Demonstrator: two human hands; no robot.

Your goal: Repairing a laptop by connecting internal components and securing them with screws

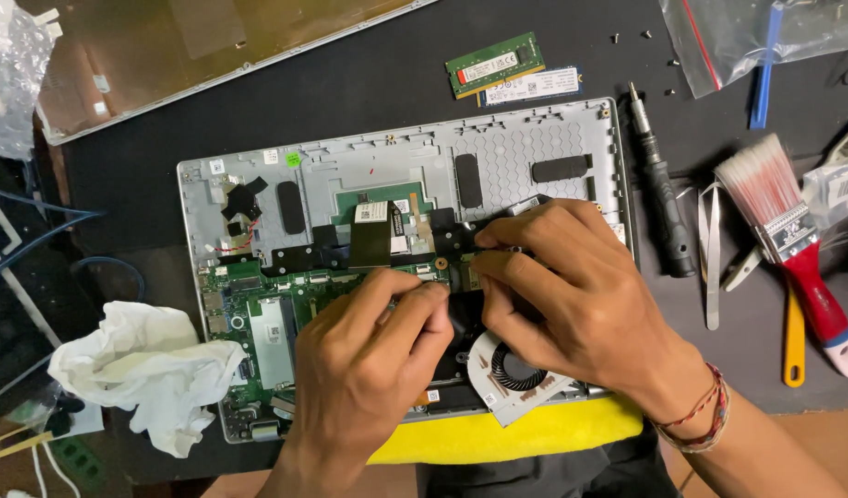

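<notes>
Both hands deep in an opened laptop, right over the board.

Head view: left hand (369, 346) and right hand (572, 286) pinch at a small part near the green motherboard (267, 318), just above the fan (516, 369); fingers clenched, exactly on what I can't tell. A slip could easily tear a ribbon; loose screws (644, 35) sit well apart on the surface.

Bags and labels around the opened laptop

Clear plastic bag (756, 32) at one o'clock; white label (370, 212) near centre; small green sticker (293, 159) at eleven.
</notes>
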